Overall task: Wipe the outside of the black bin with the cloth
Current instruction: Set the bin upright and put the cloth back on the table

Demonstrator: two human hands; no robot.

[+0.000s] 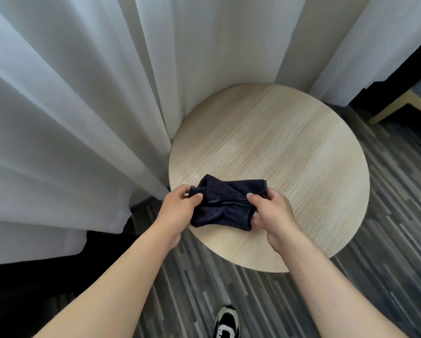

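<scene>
Fingers of left hand and right hand clamped on opposite ends of dark navy cloth, thumbs on top. Cloth bunched, folded, at near edge of round wooden table. White curtain touches table's far-left rim. Black bin outside view.

Crumpled dark navy cloth on table

dark navy cloth, pale beige round table with fine straight wood grain, white sheer curtain far left, grey floor in streaky plank stripes, black-and-white shoe near, light wood frame far right.
</scene>
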